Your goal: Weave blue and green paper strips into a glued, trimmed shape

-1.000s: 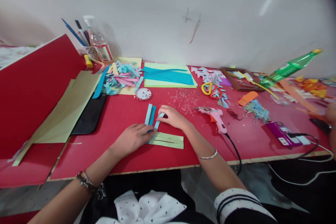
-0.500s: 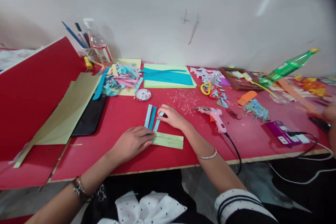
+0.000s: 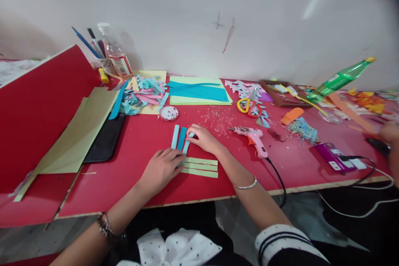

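My right hand pinches the upper part of a light blue paper strip, which leans slightly to the right. Left of it stand a darker blue paper strip and another pale blue strip, roughly parallel and pointing away from me. Several pale green paper strips lie crosswise below them, with narrow red gaps between. My left hand rests palm down over the left ends of the green strips and the lower ends of the blue ones, thumb apart from the fingers. The crossing under it is hidden.
A pink glue gun lies to the right, its cord running over the edge. Scissors, paper scraps, a round lid, a green bottle and a purple power socket surround the work. Another person's hand shows far right.
The green strips have spread apart, with wider gaps between them. My left hand has shifted slightly over their ends; my right hand stays at the light blue strip.
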`<state>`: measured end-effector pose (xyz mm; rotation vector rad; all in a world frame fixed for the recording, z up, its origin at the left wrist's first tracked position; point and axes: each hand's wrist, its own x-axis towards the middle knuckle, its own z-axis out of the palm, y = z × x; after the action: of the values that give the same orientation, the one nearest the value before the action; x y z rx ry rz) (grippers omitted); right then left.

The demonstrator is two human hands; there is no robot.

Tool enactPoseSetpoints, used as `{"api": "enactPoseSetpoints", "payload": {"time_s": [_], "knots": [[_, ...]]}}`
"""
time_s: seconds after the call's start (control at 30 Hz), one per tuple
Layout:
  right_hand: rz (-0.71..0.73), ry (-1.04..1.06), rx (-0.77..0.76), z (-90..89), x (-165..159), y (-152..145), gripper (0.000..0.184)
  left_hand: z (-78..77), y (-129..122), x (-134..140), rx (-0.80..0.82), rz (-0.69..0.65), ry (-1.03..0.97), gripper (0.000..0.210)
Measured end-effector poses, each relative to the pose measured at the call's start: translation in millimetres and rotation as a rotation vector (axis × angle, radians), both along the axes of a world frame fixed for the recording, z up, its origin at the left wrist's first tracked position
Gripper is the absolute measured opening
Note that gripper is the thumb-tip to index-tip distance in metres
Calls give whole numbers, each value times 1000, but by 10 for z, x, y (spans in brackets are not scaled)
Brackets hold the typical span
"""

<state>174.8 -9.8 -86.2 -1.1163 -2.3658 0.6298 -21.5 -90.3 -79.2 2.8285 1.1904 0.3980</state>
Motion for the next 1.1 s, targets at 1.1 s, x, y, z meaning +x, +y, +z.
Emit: {"api": "enactPoseSetpoints", "payload": {"time_s": [1.1], "knots": [[-231, -176, 61, 80, -282, 37, 37, -51, -78, 35, -47, 101, -109, 18]]}}
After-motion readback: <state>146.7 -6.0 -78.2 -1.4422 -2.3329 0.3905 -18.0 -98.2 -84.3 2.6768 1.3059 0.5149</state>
